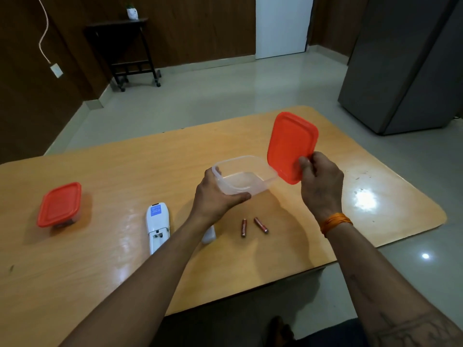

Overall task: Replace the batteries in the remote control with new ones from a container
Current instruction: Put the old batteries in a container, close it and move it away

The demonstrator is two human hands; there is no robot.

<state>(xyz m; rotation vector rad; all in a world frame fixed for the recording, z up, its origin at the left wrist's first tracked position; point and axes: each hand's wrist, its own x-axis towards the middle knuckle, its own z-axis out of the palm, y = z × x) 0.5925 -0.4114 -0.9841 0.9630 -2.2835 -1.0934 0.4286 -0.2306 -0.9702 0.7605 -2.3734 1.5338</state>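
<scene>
My left hand [215,196] grips a clear plastic container [246,175] by its near wall, lifted above the wooden table [100,271]; nothing shows inside it. My right hand [320,181] holds its orange lid [290,144] upright, just right of the container. Two brown batteries [254,226] lie on the table below my hands. The white remote [158,226] lies face down to the left, its battery bay uncovered and without batteries. A white piece [209,234], perhaps the battery cover, peeks out from under my left forearm. A second container with an orange lid [59,205] stands shut at the far left.
The table's right edge [426,196] curves away near my right wrist. Beyond the table are a tiled floor, a dark wheeled side table [130,51] by the wall and a grey cabinet [406,66] at the right.
</scene>
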